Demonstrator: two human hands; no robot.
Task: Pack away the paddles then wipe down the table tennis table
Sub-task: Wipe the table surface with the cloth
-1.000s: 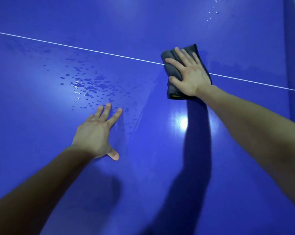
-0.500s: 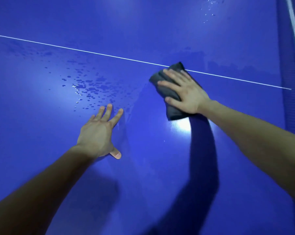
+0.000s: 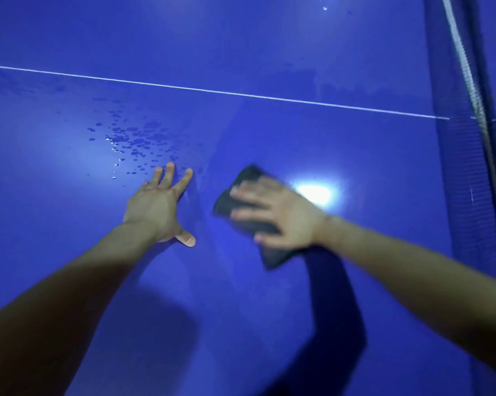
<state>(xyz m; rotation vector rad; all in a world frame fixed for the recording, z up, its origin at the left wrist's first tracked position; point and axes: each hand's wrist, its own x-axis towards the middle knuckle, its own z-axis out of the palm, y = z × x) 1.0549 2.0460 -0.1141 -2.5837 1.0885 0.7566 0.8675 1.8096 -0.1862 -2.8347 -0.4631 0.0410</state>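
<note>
Gleaming blue table (image 3: 269,38) | droplets (image 3: 135,141) left | white line (image 3: 212,91) | net (image 3: 463,167) right

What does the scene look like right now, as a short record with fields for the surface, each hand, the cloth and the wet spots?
surface: blue table tennis table, white line across it
left hand: flat on the table, fingers spread
right hand: fingers straight, pressing on the cloth; blurred
cloth: dark, folded, right of the left hand, apart from it
wet spots: droplets just beyond the left hand, not under the cloth
net: at the right edge
</note>
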